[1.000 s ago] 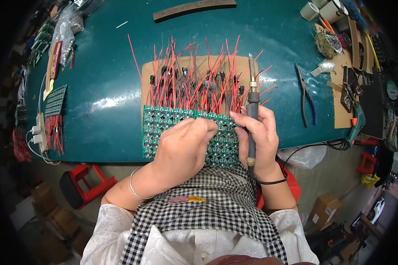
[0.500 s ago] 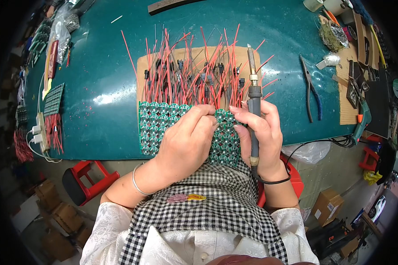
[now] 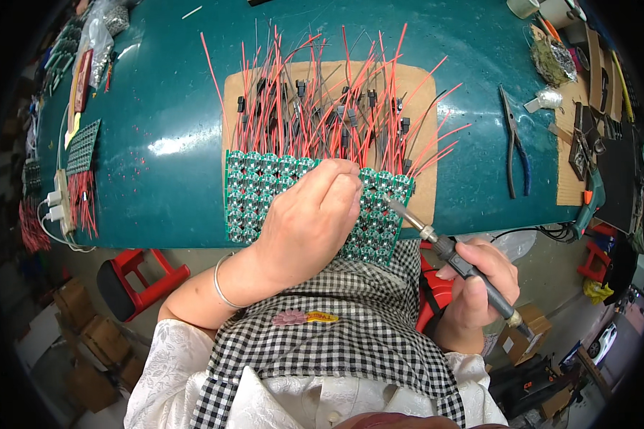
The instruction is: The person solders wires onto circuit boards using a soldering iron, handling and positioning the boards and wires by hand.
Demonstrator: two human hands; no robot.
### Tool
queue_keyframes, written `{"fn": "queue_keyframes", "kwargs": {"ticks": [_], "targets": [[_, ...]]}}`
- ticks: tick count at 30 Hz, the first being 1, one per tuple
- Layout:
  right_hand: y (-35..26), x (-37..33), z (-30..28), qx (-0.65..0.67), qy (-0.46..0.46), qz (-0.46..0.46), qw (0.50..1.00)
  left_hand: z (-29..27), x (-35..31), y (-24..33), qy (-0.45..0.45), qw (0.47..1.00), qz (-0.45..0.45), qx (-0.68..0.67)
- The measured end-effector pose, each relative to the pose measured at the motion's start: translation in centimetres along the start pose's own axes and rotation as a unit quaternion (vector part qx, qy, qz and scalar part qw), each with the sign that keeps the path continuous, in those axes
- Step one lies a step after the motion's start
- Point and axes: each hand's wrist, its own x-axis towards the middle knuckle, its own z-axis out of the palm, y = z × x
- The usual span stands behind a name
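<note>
A green circuit board panel, covered in rows of small parts, lies at the table's near edge. Red and black wires with small black connectors fan out from its far side. My left hand rests over the panel's middle, fingertips pinched together near its far edge; whatever is between them is hidden. My right hand, right of my apron, grips a soldering iron by its grey handle. The iron points up and left, its tip over the right part of the panel; I cannot tell whether it touches.
A brown cardboard sheet lies under the wires. Pliers with dark handles are to the right, beside a cardboard piece with tools. Another wired panel and a power strip are at left. Red stools stand below the table.
My right hand has moved down and right, away from the panel's far edge. The soldering iron has swung from upright to slanting, tip over the panel. My left hand stays pinched.
</note>
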Motion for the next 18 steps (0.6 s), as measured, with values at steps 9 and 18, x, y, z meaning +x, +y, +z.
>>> {"fn": "queue_keyframes", "kwargs": {"ticks": [9,18], "targets": [[0.0,-0.6,0.9,-0.013,0.010,0.101,0.995,-0.2,-0.1,-0.1,-0.022,1.000,-0.006,-0.011],[0.1,-0.6,1.6,0.000,0.017,0.121,0.992,0.0,0.1,0.0,0.009,1.000,-0.009,-0.023]]}}
